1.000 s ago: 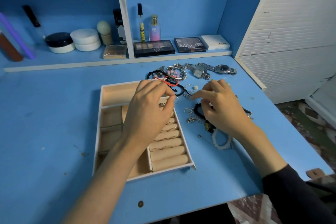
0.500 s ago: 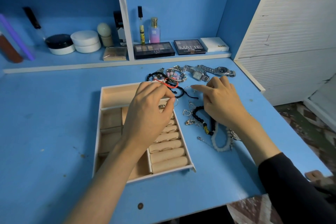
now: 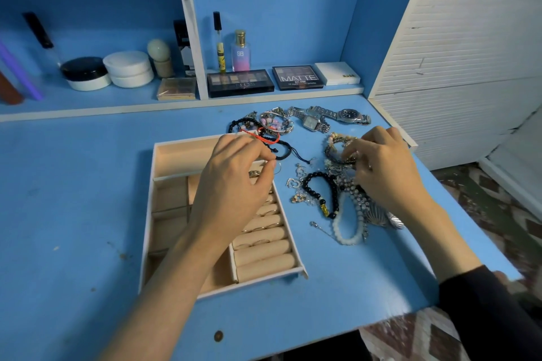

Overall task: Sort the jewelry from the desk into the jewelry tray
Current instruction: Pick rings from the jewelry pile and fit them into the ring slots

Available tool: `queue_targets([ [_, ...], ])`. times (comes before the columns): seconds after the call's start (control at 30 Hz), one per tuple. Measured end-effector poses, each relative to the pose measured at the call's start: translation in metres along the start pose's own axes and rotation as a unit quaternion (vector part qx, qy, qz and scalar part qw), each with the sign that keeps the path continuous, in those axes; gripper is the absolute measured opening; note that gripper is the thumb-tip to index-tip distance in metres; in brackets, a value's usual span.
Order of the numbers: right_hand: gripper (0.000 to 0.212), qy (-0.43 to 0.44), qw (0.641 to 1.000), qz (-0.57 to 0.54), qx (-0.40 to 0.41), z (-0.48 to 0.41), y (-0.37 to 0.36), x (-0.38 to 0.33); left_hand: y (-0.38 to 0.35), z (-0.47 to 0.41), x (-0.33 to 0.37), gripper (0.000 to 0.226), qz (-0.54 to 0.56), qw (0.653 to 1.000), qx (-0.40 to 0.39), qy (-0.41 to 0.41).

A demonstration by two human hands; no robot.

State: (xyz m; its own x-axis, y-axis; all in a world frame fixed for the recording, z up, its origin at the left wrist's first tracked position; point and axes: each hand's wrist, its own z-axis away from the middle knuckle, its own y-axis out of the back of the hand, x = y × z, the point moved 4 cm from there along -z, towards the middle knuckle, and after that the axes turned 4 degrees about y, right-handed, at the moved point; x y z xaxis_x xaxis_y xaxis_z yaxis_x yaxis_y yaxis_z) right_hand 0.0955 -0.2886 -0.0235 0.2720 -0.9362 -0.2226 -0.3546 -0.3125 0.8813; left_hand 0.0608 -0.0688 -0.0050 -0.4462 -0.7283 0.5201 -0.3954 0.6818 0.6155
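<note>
A beige jewelry tray (image 3: 148, 214) with a white rim lies on the blue desk. Its right side holds ring rolls (image 3: 265, 261) with a few rings tucked in. My left hand (image 3: 231, 187) hovers over the upper ring rolls, thumb and fingers curled round a small ring (image 3: 254, 173). A loose pile of jewelry lies to the right of the tray: a black bead bracelet (image 3: 322, 189), a white bead bracelet (image 3: 344, 231) and a red cord bracelet (image 3: 265, 137). My right hand (image 3: 384, 173) is over the pile's far part, its curled fingertips pinching a dark beaded bracelet (image 3: 337, 155).
Two silver watches (image 3: 318, 121) lie at the back of the desk. Behind them a low shelf carries eyeshadow palettes (image 3: 240, 82), perfume bottles (image 3: 240, 51) and cream jars (image 3: 129, 69). A white slatted panel (image 3: 457, 67) stands at the right. The desk's front edge (image 3: 322, 337) is close.
My right hand has moved right and farther back across the pile, onto the dark beaded bracelet. My left hand has stayed over the ring rolls.
</note>
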Motion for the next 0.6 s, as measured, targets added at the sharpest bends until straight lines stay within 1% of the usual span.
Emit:
queue_targets([
  [0.07,0.039,0.006,1.0,0.016,-0.007,0.004,-0.003,0.002,0.0,0.0,0.0,0.005,0.0,1.0,-0.001,0.001],
  [0.17,0.049,0.03,0.999,0.008,-0.021,0.009,-0.008,-0.001,-0.001,0.0,0.0,0.003,-0.002,1.0,0.002,-0.002],
  [0.3,0.051,0.057,0.998,-0.033,-0.021,0.013,-0.01,-0.004,-0.002,0.0,0.001,0.003,-0.002,1.0,0.004,-0.007],
  [0.37,0.046,0.04,0.999,-0.036,-0.003,0.014,-0.007,0.0,-0.002,0.0,0.0,0.003,-0.003,1.0,0.002,-0.006],
  [0.43,0.045,0.012,1.0,-0.014,0.009,0.015,-0.004,0.006,-0.002,0.001,0.001,0.003,-0.005,1.0,-0.003,-0.007],
  [0.5,0.047,-0.009,1.0,0.016,-0.015,0.014,-0.004,0.011,-0.002,0.001,0.001,0.003,-0.006,1.0,-0.004,-0.009],
  [0.6,0.047,-0.034,0.994,0.039,-0.099,0.011,-0.01,0.018,-0.002,0.001,0.002,0.005,-0.007,1.0,-0.009,-0.006],
])
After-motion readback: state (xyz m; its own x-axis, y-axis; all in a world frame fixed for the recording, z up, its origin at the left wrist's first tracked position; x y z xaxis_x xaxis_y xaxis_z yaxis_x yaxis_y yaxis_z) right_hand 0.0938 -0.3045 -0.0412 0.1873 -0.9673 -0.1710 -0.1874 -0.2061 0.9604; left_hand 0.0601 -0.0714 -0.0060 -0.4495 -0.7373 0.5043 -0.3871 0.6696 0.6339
